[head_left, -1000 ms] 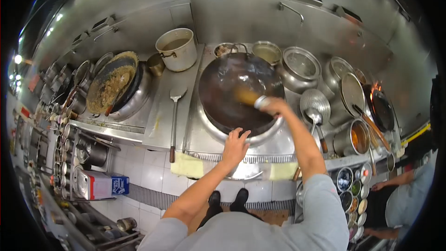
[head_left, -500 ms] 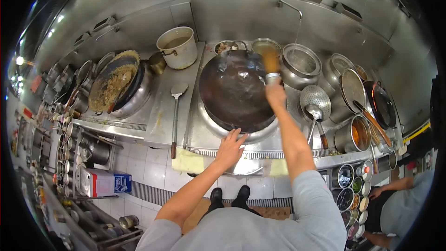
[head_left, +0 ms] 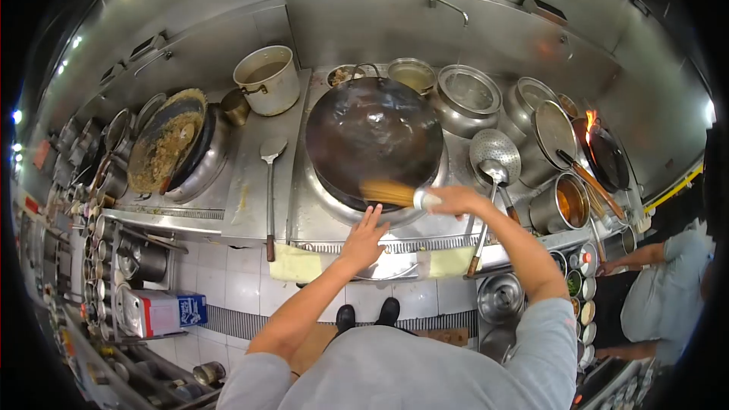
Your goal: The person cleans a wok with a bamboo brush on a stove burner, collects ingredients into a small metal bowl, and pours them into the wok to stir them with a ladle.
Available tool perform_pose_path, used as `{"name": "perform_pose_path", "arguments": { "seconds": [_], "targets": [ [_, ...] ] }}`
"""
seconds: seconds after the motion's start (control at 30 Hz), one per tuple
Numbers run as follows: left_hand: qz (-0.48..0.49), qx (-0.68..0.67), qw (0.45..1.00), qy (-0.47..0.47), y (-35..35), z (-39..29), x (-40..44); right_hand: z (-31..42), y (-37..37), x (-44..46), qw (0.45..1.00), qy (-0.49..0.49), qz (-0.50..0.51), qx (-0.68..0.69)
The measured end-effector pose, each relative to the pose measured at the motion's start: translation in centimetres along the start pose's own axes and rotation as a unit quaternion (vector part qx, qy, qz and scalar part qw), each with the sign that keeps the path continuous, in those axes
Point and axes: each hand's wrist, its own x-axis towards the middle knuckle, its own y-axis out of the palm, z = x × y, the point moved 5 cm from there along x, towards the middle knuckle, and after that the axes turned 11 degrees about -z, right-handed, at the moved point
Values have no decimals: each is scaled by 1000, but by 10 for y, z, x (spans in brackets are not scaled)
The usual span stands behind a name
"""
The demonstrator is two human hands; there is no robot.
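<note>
A large dark wok (head_left: 372, 133) sits on the burner in front of me, its inside wet and shiny. My right hand (head_left: 458, 202) grips a bamboo wok brush (head_left: 391, 193) by its pale bound end. The bristles, smeared by motion, point left and lie at the near edge of the wok. Close by, my left hand (head_left: 364, 241) has its fingers stretched toward the near rim, the tips at or just below the bristles. Whether those fingertips touch the rim I cannot tell.
A ladle (head_left: 495, 173) and a perforated strainer (head_left: 493, 150) lie right of the wok; a wok spatula (head_left: 272, 150) lies left. Lidded pots stand behind. Flame (head_left: 591, 123) rises at another wok (head_left: 607, 159) on the right. A co-worker (head_left: 661, 296) stands at far right.
My right hand has brought the brush from the wok's far right side to its near edge. The left hand stays near the rim. Flame now shows at the right-hand wok. The view has shifted slightly.
</note>
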Motion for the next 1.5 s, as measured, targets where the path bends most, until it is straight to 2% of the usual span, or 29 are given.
{"name": "perform_pose_path", "arguments": {
  "seconds": [0.07,0.13,0.2,0.23,0.3,0.37,0.4,0.43,0.47,0.5,0.53,0.57,0.6,0.63,0.67,0.7,0.73,0.8,0.87,0.97,1.03,1.1,1.13,1.2,1.27,1.33,1.4,1.47,1.5],
  "targets": [
    [16,-23,998,54,-26,-1,-24,-19,1,7,986,-75,133,60],
    [-10,-33,997,62,-57,8,-54,-69,-45,31,988,74,-93,-99],
    [-10,-23,999,37,-80,31,-83,-75,-67,39,925,131,-313,-169],
    [-13,-19,999,28,-89,42,-100,-72,-63,42,927,122,-314,-165],
    [-25,4,1000,-11,-103,57,-127,-38,-59,37,915,-40,-333,-223],
    [-30,5,999,-14,-106,58,-134,6,-4,61,971,-136,-76,-182],
    [-28,-2,1000,-12,-105,54,-134,50,-5,57,963,-206,75,-154],
    [-44,-10,999,3,-102,45,-126,55,49,85,955,-293,-45,-8],
    [-45,-16,999,24,-99,32,-114,80,51,112,968,-172,136,125],
    [-49,-31,998,39,-92,21,-102,103,37,132,968,-102,107,202],
    [-53,-25,998,37,-87,10,-86,108,60,169,964,-29,-14,264],
    [-51,-56,995,58,-81,-6,-73,110,109,203,926,115,-111,342],
    [-47,-90,992,78,-79,-19,-69,142,96,180,811,271,-115,505],
    [-34,-98,991,86,-80,-27,-72,171,102,174,768,303,-65,561],
    [-7,-117,989,85,-80,-36,-77,172,96,163,870,208,25,446],
    [14,-132,987,88,-81,-42,-78,156,98,154,948,46,-81,305],
    [13,-136,986,101,-87,-41,-85,134,102,142,966,-123,-179,140],
    [19,-124,991,43,-104,-24,-116,39,103,143,980,143,18,136],
    [20,-112,993,37,-117,-20,-127,-3,53,101,933,242,-211,163],
    [48,-105,992,49,-110,-32,-121,19,58,89,879,311,-286,220],
    [50,-100,986,123,-103,-53,-95,57,84,96,941,230,-203,144],
    [46,-115,981,147,-108,-73,-78,99,69,84,994,45,-1,95],
    [43,-130,977,163,-109,-83,-73,113,53,62,979,14,120,164],
    [53,-141,974,172,-106,-90,-72,89,43,44,943,25,155,292],
    [62,-155,970,178,-104,-97,-78,8,64,75,979,152,37,134],
    [74,-156,965,198,-101,-104,-83,-9,40,45,952,206,-202,102],
    [91,-178,961,189,-95,-102,-81,14,27,28,967,170,-139,126],
    [115,-200,955,186,-84,-99,-78,45,41,4,991,-27,-102,88],
    [117,-196,958,171,-79,-92,-71,64,19,-23,963,12,105,247]
  ]
}}
